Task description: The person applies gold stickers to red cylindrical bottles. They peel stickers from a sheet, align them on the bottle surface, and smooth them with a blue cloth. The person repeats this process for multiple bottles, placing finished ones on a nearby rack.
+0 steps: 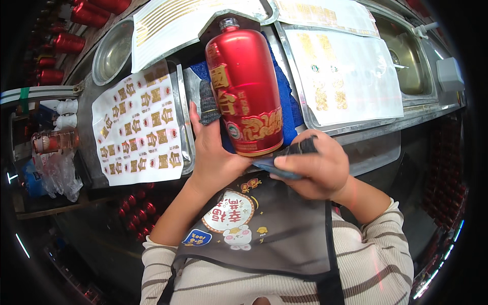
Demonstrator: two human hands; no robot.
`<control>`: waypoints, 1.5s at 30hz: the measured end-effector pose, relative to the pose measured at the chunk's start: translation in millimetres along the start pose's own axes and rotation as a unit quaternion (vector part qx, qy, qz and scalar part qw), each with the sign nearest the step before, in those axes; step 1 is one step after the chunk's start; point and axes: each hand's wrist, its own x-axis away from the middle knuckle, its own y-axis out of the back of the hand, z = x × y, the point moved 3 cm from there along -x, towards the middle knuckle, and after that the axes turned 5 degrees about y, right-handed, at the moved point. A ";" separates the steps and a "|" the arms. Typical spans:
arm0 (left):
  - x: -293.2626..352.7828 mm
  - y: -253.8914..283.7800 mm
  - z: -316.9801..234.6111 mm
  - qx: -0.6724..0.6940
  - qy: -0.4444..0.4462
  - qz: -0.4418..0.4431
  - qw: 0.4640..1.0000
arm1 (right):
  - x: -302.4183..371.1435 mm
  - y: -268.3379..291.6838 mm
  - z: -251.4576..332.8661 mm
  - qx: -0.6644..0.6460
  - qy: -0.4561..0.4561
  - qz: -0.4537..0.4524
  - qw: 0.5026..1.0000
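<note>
Leftmost first: metal tabletop (85, 104), with a left tray (188, 152) under a sheet of gold-and-red decals (137, 132); the tray's right rim faces the work, leaving a narrow gap, mostly taken up by the left hand (216, 145). Centre: blue cloth (290, 104), a strip of it exposed between the bottle and the next rim. Right: right tray (296, 76) bearing white sheets (356, 76), its left rim bordering the cloth; sink (406, 66) beyond, toward the far right corner of the tabletop.

Left fingers: partly spread, laid along the bottle's left flank and touching it, one in a dark knitted cover (207, 101); thumb toward the base. Whether they close around the bottle cannot be told. Right hand (320, 168): fingers bent, one darkly covered, clenched with the thumb upon a flat blue tool (269, 167), held just beside the bottle's base; blur hides whether the two touch.

Red bottle (246, 76): one, lying on the cloth, base near the tabletop's front edge, neck pointing to the far edge. Body glossy metallic red; neck clear, uncapped; large gold characters down the left side; gold ornament and a small round green-and-white emblem on a red band near the base.
</note>
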 end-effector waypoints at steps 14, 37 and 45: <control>-5.1 -7.9 22.5 0.093 0.092 0.032 0.991 | 2.7 -25.0 -47.0 -0.288 -0.418 -0.083 0.857; 2.8 -10.6 28.2 0.021 0.026 -0.017 0.999 | 10.4 -7.8 -22.4 -0.113 -0.352 -0.235 0.899; -0.5 -4.4 28.5 0.079 0.030 -0.014 0.996 | 2.1 -10.3 -7.4 -0.113 -0.289 -0.183 0.933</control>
